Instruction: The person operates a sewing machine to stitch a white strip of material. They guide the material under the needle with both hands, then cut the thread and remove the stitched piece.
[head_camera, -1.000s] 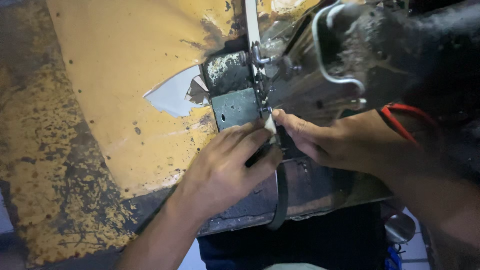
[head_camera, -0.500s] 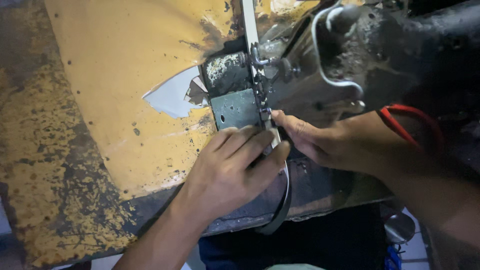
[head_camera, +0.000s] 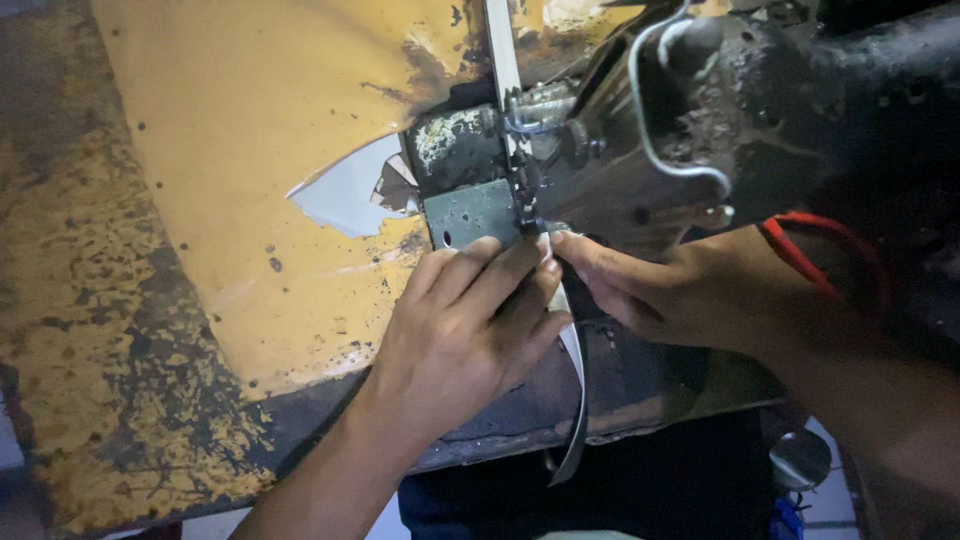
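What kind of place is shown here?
Probably a small sewing workshop: an old, grimy industrial sewing machine, a worn yellow table with chipped surface, and both hands guiding a narrow strap under its needle.

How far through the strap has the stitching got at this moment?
Done: a pale length of strap lies beyond the needle area of the sewing machine. In hand: the left hand and right hand press the strap flat just before the needle. Left: the tail of the strap hangs over the edge of the worn yellow table, not yet fed. Stitches themselves are too small to see.
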